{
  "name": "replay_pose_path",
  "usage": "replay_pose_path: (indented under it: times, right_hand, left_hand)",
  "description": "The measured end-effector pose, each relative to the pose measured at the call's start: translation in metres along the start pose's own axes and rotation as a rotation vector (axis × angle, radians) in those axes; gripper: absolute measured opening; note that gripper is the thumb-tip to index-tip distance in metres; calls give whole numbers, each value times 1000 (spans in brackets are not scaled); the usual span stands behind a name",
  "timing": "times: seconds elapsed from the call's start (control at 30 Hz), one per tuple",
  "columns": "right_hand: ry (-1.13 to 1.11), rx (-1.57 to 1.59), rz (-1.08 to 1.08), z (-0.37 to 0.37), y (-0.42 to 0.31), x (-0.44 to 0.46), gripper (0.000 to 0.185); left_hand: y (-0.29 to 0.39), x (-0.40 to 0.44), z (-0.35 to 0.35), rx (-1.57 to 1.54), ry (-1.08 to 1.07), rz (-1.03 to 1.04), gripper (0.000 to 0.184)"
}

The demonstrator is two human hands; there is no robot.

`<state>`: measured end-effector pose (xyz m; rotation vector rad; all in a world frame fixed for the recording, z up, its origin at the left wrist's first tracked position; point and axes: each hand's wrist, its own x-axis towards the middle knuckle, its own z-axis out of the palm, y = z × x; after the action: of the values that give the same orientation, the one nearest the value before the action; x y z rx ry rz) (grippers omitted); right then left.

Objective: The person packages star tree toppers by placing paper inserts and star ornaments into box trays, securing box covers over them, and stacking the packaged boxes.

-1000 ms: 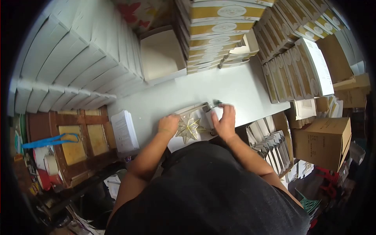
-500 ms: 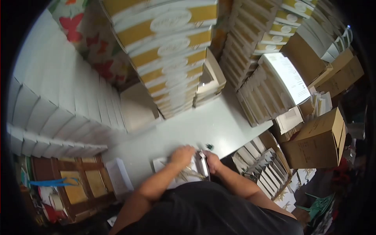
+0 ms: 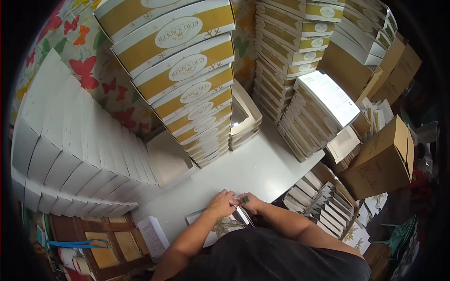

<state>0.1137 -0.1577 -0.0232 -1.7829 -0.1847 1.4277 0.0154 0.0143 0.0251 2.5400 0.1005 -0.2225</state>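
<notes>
A shallow white box point(image 3: 212, 240) with a gold star ornament point(image 3: 227, 225) in it lies at the table's near edge, against the person's dark shirt. My left hand point(image 3: 223, 203) is closed at the box's far right corner, its fingertips meeting the other hand. My right hand point(image 3: 251, 203) pinches a small dark green item point(image 3: 244, 199) beside that corner. What the left fingertips grip is too small to make out. The shirt hides the near part of the box.
Tall stacks of gold-and-white boxes point(image 3: 187, 68) rise at the back. White boxes point(image 3: 70, 159) line the left, near a paper stack point(image 3: 153, 236). An open carton of inserts point(image 3: 323, 206) and a brown carton point(image 3: 379, 161) stand at the right.
The view has tilted up toward the stacks. The green item, on the table half a second ago, is now in my right hand. Both hands have come together at the box corner.
</notes>
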Motion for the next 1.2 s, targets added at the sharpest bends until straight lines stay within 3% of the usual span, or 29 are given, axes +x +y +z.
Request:
replay_pose_path:
  times: [0.03, 0.17, 0.2, 0.33, 0.5, 0.53, 0.67, 0.87, 1.0, 1.03, 1.17, 1.2]
  right_hand:
    - [1, 2, -9, 0, -1, 2, 49]
    - [-213, 455, -131, 4, 3, 8, 36]
    - [-210, 460, -133, 4, 3, 9, 36]
    - [93, 385, -90, 8, -11, 15, 27]
    - [-35, 555, -387, -20, -36, 9, 27]
    - [-47, 545, -387, -29, -37, 3, 27]
    - [3, 448, -189, -63, -48, -24, 25]
    - [-23, 318, -192, -86, -44, -45, 26]
    - [57, 337, -318, -86, -66, -59, 33]
    - [44, 336, -322, -84, -69, -58, 33]
    - [246, -75, -680, -84, -87, -51, 37]
    - [252, -84, -698, -87, -92, -51, 37]
  left_hand:
    - [-2, 5, -4, 8, 3, 3, 29]
    - [-3, 31, -14, 260, -442, -72, 40]
    - [-3, 31, -13, 264, -445, -67, 40]
    - [8, 10, -4, -9, 399, 207, 35]
    - [81, 16, -63, 398, 239, 363, 29]
    - [85, 21, -60, 401, 247, 350, 29]
    - [78, 34, -46, 397, 208, -253, 26]
    - [80, 33, -11, 403, 252, -353, 25]
    - [106, 25, -13, 248, 709, -331, 19]
    - [106, 26, -12, 258, 714, -340, 19]
    - [105, 39, -11, -511, 541, -462, 14]
    - [105, 45, -16, -510, 557, -448, 14]
